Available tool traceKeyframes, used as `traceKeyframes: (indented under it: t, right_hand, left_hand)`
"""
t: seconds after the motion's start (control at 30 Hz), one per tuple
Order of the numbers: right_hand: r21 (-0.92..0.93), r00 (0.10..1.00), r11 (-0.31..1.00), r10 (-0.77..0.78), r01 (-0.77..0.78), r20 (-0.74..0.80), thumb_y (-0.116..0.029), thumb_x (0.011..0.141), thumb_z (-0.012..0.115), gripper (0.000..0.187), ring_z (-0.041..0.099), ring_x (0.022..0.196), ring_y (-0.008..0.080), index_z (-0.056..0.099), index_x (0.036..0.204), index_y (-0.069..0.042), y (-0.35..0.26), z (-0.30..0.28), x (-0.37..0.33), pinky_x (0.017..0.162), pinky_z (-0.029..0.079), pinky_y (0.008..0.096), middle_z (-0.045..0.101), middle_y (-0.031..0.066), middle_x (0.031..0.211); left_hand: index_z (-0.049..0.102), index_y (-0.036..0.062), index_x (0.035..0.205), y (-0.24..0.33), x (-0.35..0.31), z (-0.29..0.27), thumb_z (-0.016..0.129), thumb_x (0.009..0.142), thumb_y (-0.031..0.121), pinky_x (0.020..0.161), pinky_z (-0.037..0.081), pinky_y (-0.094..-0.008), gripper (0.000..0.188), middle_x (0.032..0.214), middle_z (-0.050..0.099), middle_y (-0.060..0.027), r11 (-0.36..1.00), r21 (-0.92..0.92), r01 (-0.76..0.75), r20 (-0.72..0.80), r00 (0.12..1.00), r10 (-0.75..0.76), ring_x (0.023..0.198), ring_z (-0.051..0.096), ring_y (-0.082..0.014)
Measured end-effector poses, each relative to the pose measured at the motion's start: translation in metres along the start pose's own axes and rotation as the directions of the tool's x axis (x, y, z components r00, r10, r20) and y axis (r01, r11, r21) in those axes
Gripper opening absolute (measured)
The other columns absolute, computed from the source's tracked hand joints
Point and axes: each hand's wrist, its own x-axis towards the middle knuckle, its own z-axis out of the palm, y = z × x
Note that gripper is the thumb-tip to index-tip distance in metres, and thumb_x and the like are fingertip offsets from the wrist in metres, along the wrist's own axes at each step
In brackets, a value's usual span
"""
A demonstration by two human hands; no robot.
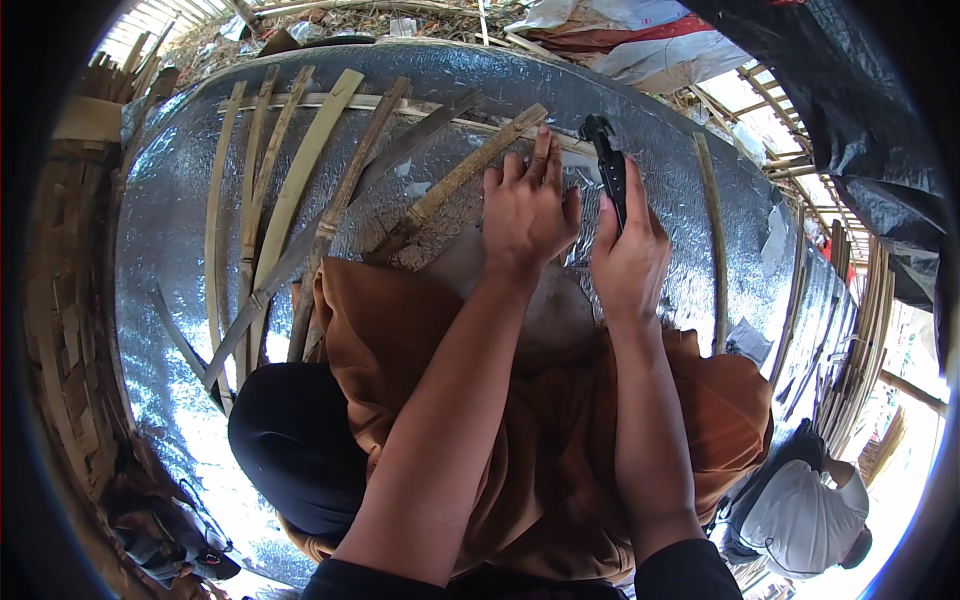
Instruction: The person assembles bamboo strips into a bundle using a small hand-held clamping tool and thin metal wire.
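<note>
My left hand (530, 215) lies palm down over the silver foil sheet (450, 75), two fingers stretched toward the upper end of a slanting bamboo strip (465, 170). Its thumb stands apart, and I see nothing held in it. Just to its right, my right hand (630, 255) is closed round a slim black hand tool (608, 165) with a notched head pointing up and away from me; its exact kind does not show. Under the slanting strip's upper end runs a long pale crosswise strip (430, 106). My palms hide part of the foil.
Several bamboo strips (310, 150) lie fanned out at left; a single strip (712, 240) lies at right. Brown cloth (400, 310) covers my lap. A person in a white top (805, 520) is at lower right. Black plastic sheeting (860, 110) hangs at upper right.
</note>
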Motion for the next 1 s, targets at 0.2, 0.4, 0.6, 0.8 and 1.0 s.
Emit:
traceKeyframes:
  t: [0.2,0.4,0.6,0.8,1.0]
  right_hand:
    - [0.162,0.955,0.983,-0.037,0.088,-0.293,-0.013,0.101,0.060,0.055,0.072,0.088,0.0480,0.042,0.151,-0.001,-0.006,0.001,-0.003,0.066,0.059,0.0510,0.071,0.0297,0.107]
    - [0.126,0.994,0.987,0.108,-0.104,-0.028,-0.011,0.102,0.057,0.053,0.073,0.089,0.0479,0.040,0.151,0.001,-0.005,-0.009,-0.007,0.067,0.059,0.0506,0.070,0.0322,0.107]
    - [0.296,0.973,0.947,-0.059,0.124,-0.221,-0.009,0.100,0.057,0.050,0.073,0.095,0.0454,0.046,0.148,0.004,0.000,-0.013,-0.007,0.075,0.060,0.0468,0.069,0.0302,0.118]
    - [0.317,0.979,0.948,0.065,0.000,-0.193,-0.015,0.104,0.060,0.043,0.068,0.065,0.0192,0.053,0.142,0.002,0.030,0.016,-0.006,0.057,0.052,0.0313,0.071,0.0150,0.089]
    - [0.807,0.783,0.337,0.578,-0.485,0.229,-0.030,0.106,0.060,0.026,0.046,0.053,0.0056,0.057,0.123,-0.010,0.043,0.018,-0.001,0.044,0.032,0.0216,0.056,-0.0019,0.075]
  left_hand:
    - [0.061,0.0004,0.140,0.002,0.000,0.002,0.068,0.086,0.036,0.091,0.046,-0.0437,0.065,0.153,0.055,-0.0101,1.000,-0.019,0.004,0.001,1.000,-0.004,0.106,0.060,-0.0288]
    - [0.062,0.0027,0.139,0.000,0.001,0.003,0.072,0.084,0.036,0.086,0.049,-0.0428,0.065,0.148,0.060,-0.0077,1.000,0.015,-0.016,-0.052,0.999,0.017,0.098,0.063,-0.0282]
    - [0.063,0.0022,0.139,0.001,0.000,0.000,0.069,0.085,0.036,0.090,0.047,-0.0429,0.064,0.152,0.057,-0.0089,1.000,-0.018,0.008,0.004,1.000,-0.008,0.105,0.061,-0.0278]
    - [0.062,0.0025,0.139,0.002,0.001,-0.005,0.072,0.084,0.035,0.089,0.049,-0.0456,0.064,0.149,0.059,-0.0085,1.000,-0.010,0.005,-0.014,1.000,-0.005,0.105,0.063,-0.0307]
    - [0.058,0.0026,0.143,0.002,-0.001,-0.001,0.072,0.087,0.033,0.087,0.051,-0.0465,0.065,0.152,0.056,-0.0100,0.999,0.003,-0.032,-0.030,0.999,0.032,0.105,0.063,-0.0317]
